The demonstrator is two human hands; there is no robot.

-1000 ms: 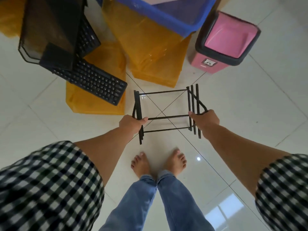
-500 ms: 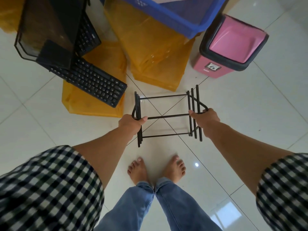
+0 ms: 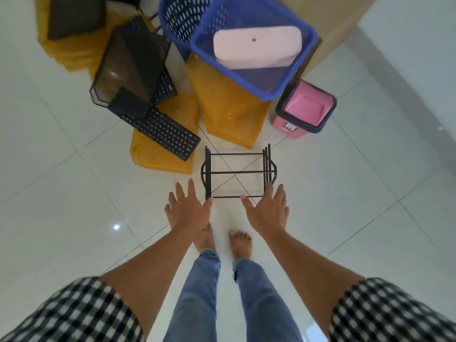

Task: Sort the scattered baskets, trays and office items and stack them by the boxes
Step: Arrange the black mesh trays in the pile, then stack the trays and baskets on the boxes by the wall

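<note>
L hand (image 3: 188,211), R hand (image 3: 267,211) splayed empty by wire rack (image 3: 237,172); keyboard (image 3: 162,133), boxes (image 3: 229,114), pink bin (image 3: 304,109) beyond.

Bright, soft daylight in your view. One glare spot (image 3: 116,227) on glossy floor (image 3: 61,183). Your sleeves (image 3: 74,314) blur; wide lens bends edges.

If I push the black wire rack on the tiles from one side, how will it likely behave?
The black wire rack looks stiff and probably light: thin bars, mostly open. On the glossy floor tiles it would likely slide easily.
</note>
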